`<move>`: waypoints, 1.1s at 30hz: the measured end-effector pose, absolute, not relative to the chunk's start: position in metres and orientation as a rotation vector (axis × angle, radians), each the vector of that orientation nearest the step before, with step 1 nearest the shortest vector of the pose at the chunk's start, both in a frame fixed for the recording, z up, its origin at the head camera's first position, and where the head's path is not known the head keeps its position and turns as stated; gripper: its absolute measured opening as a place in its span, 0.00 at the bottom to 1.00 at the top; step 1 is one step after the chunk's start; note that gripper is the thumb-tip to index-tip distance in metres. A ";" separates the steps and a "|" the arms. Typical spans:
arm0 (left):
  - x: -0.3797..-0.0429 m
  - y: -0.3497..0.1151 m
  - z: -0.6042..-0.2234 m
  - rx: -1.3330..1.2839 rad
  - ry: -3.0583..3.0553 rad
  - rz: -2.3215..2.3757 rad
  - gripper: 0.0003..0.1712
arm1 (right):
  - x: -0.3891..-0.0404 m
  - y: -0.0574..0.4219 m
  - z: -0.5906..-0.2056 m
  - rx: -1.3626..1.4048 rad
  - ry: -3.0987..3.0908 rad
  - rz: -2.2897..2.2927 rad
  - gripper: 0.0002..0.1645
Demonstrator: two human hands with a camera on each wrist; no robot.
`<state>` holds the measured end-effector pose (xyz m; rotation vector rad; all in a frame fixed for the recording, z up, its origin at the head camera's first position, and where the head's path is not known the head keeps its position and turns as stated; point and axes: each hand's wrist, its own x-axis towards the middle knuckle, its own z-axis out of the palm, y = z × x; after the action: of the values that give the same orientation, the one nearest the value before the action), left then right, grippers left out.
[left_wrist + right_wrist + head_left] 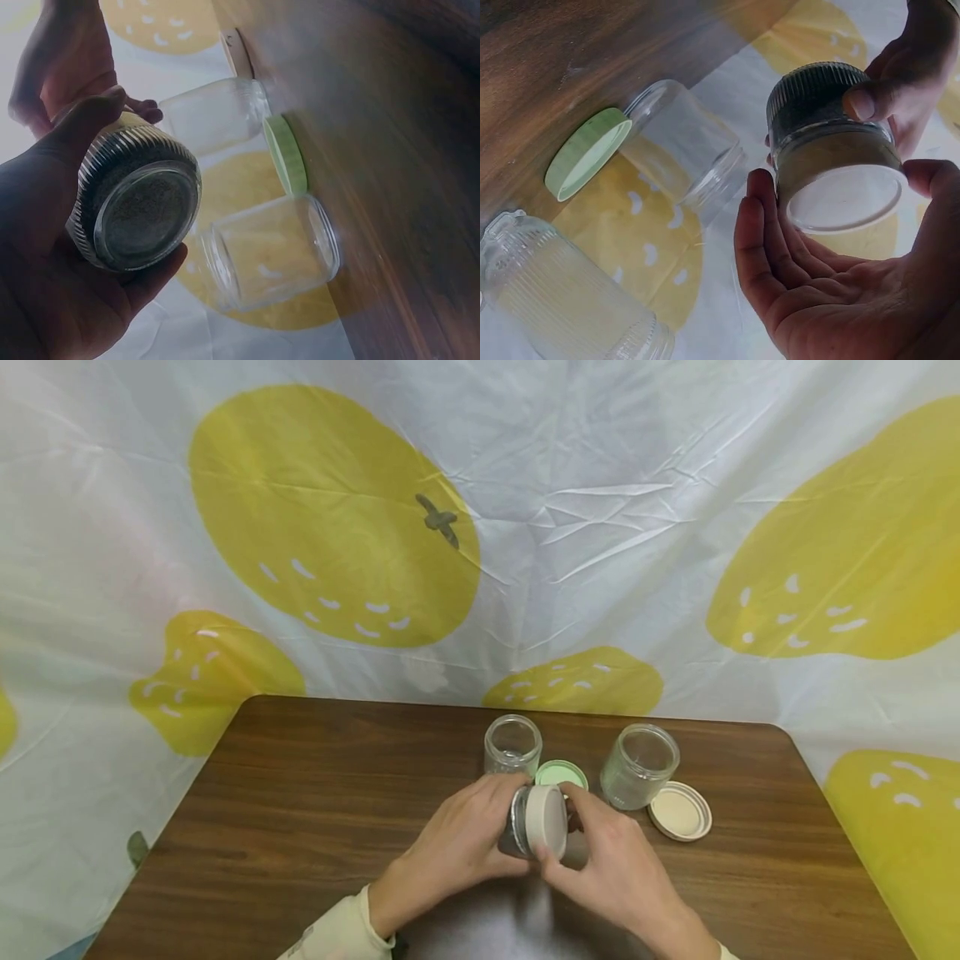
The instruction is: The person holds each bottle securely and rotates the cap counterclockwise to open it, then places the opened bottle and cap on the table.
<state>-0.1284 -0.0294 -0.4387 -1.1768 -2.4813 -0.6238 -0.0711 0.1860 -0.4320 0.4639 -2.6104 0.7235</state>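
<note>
A ribbed glass jar (146, 210) with dark contents is held tilted on its side above the table, its base toward the left wrist view. My left hand (459, 833) grips the jar's body, thumb on one side and fingers on the other. A cream lid (546, 822) sits on the jar's mouth and faces right. My right hand (618, 853) holds this lid at its rim between thumb and fingers. The right wrist view shows the lid's flat top (847, 196) and the fingers curved beside it. Whether the lid is fully seated, I cannot tell.
Behind the hands stand a glass jar (512, 745) and, farther right, a ribbed glass jar (639, 768), both without lids. A green lid (562, 772) lies between them. Another cream lid (680, 812) lies by the right jar. The brown table (315, 793) meets a lemon-print cloth (600, 568).
</note>
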 end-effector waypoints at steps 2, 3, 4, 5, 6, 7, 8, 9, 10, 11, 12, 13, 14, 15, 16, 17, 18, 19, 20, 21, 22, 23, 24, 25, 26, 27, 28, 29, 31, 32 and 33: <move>-0.129 -0.030 -0.438 -1.172 -2.488 -0.622 0.53 | -0.071 0.187 -0.433 0.469 -2.592 0.717 0.42; -0.129 -0.030 -0.438 -1.169 -2.492 -0.620 0.53 | -0.071 0.187 -0.433 0.470 -2.586 0.715 0.44; -0.129 -0.030 -0.438 -1.166 -2.494 -0.619 0.53 | -0.071 0.188 -0.434 0.468 -2.582 0.714 0.44; -0.129 -0.030 -0.438 -1.164 -2.496 -0.620 0.52 | -0.070 0.188 -0.434 0.465 -2.578 0.714 0.45; -0.129 -0.029 -0.438 -1.162 -2.496 -0.625 0.52 | -0.070 0.189 -0.434 0.463 -2.576 0.719 0.45; -0.129 -0.029 -0.438 -1.161 -2.498 -0.631 0.52 | -0.069 0.189 -0.434 0.460 -2.574 0.722 0.45; -0.129 -0.029 -0.438 -1.160 -2.501 -0.637 0.51 | -0.069 0.189 -0.434 0.456 -2.573 0.727 0.45; -0.129 -0.029 -0.438 -1.160 -2.505 -0.644 0.51 | -0.069 0.190 -0.434 0.452 -2.574 0.730 0.45; -0.129 -0.028 -0.438 -1.157 -2.513 -0.655 0.51 | -0.068 0.190 -0.434 0.450 -2.575 0.731 0.45; -0.129 -0.028 -0.438 -1.151 -2.522 -0.668 0.51 | -0.068 0.190 -0.435 0.449 -2.574 0.732 0.45; -0.129 -0.028 -0.438 -1.145 -2.533 -0.683 0.50 | -0.068 0.190 -0.435 0.451 -2.573 0.735 0.45; -0.129 -0.028 -0.438 -1.137 -2.544 -0.698 0.50 | -0.068 0.190 -0.435 0.455 -2.571 0.743 0.44; -0.129 -0.029 -0.438 -1.127 -2.556 -0.712 0.50 | -0.069 0.191 -0.435 0.461 -2.567 0.754 0.44; -0.129 -0.029 -0.438 -1.115 -2.569 -0.726 0.50 | -0.070 0.191 -0.435 0.468 -2.564 0.768 0.43; -0.129 -0.029 -0.437 -1.104 -2.581 -0.739 0.50 | -0.070 0.191 -0.434 0.476 -2.559 0.784 0.43; -0.130 -0.029 -0.437 -1.094 -2.592 -0.748 0.51 | -0.071 0.191 -0.434 0.482 -2.556 0.802 0.42; -0.130 -0.030 -0.437 -1.087 -2.601 -0.755 0.51 | -0.071 0.192 -0.434 0.487 -2.553 0.820 0.41; -0.130 -0.030 -0.437 -1.078 -2.608 -0.760 0.51 | -0.071 0.192 -0.433 0.492 -2.552 0.836 0.41; -0.130 -0.030 -0.437 -1.072 -2.612 -0.762 0.51 | -0.072 0.192 -0.433 0.492 -2.553 0.846 0.41; -0.130 -0.031 -0.437 -1.068 -2.615 -0.763 0.51 | -0.072 0.192 -0.433 0.491 -2.555 0.854 0.40; -0.130 -0.031 -0.437 -1.066 -2.614 -0.765 0.51 | -0.072 0.192 -0.432 0.491 -2.558 0.861 0.40; -0.131 -0.032 -0.437 -1.063 -2.612 -0.764 0.52 | -0.071 0.192 -0.432 0.489 -2.562 0.867 0.40; -0.131 -0.032 -0.437 -1.062 -2.610 -0.766 0.52 | -0.071 0.192 -0.432 0.493 -2.565 0.879 0.40; -0.131 -0.033 -0.438 -1.059 -2.609 -0.770 0.52 | -0.071 0.192 -0.432 0.495 -2.571 0.892 0.40; -0.131 -0.033 -0.438 -1.055 -2.609 -0.777 0.52 | -0.071 0.193 -0.432 0.499 -2.576 0.914 0.40; -0.131 -0.034 -0.439 -1.051 -2.612 -0.788 0.51 | -0.072 0.193 -0.431 0.503 -2.582 0.944 0.40; -0.131 -0.035 -0.440 -1.044 -2.614 -0.797 0.52 | -0.072 0.193 -0.431 0.508 -2.587 0.976 0.40; -0.131 -0.036 -0.440 -1.036 -2.620 -0.810 0.52 | -0.072 0.194 -0.431 0.509 -2.592 1.008 0.39; -0.131 -0.037 -0.442 -1.019 -2.627 -0.845 0.52 | -0.073 0.195 -0.431 0.512 -2.596 1.067 0.39; -0.131 -0.037 -0.442 -1.010 -2.632 -0.860 0.53 | -0.073 0.196 -0.432 0.514 -2.596 1.089 0.39; -0.131 -0.038 -0.443 -0.999 -2.637 -0.873 0.53 | -0.073 0.196 -0.432 0.514 -2.595 1.103 0.39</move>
<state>-0.1306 -0.0380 -0.4427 -0.9988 -2.6372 -0.8732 -0.0729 0.1961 -0.4319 0.5143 -2.5948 1.1025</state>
